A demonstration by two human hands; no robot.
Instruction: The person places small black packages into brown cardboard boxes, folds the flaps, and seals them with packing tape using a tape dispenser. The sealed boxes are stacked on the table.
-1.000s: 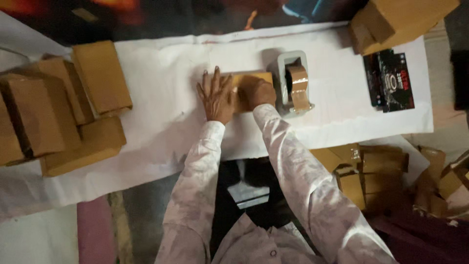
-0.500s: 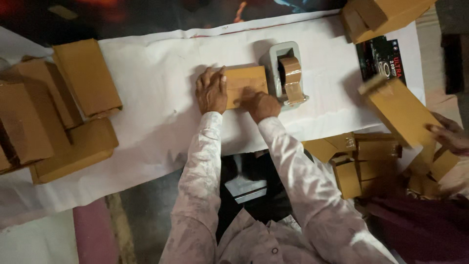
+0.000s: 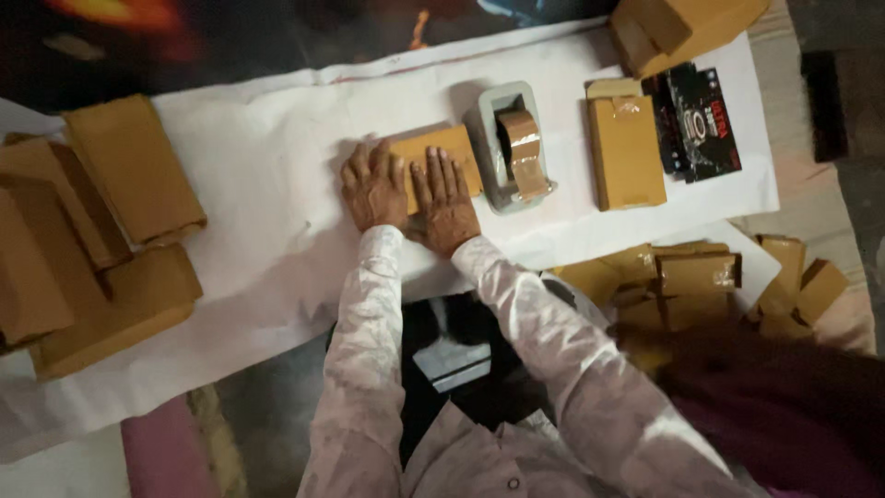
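Note:
A brown paper-wrapped packet (image 3: 452, 152) lies on the white-covered table (image 3: 277, 212) in front of me. My left hand (image 3: 373, 187) lies flat, fingers spread, over the packet's left end. My right hand (image 3: 444, 198) presses flat on the packet's middle, fingers spread. Neither hand grips anything. Just right of the packet stands a grey tape dispenser (image 3: 510, 148) with a roll of brown tape.
Another brown packet (image 3: 626, 152) lies right of the dispenser, beside a black printed box (image 3: 701, 120). Brown packets are stacked at the left (image 3: 92, 240), at the top right (image 3: 682, 28), and piled below the table's right edge (image 3: 691, 277).
A brown packet that another person's hand held at the right now lies on the table beside the dispenser, and that hand is gone. My hands now rest side by side, flat on the packet.

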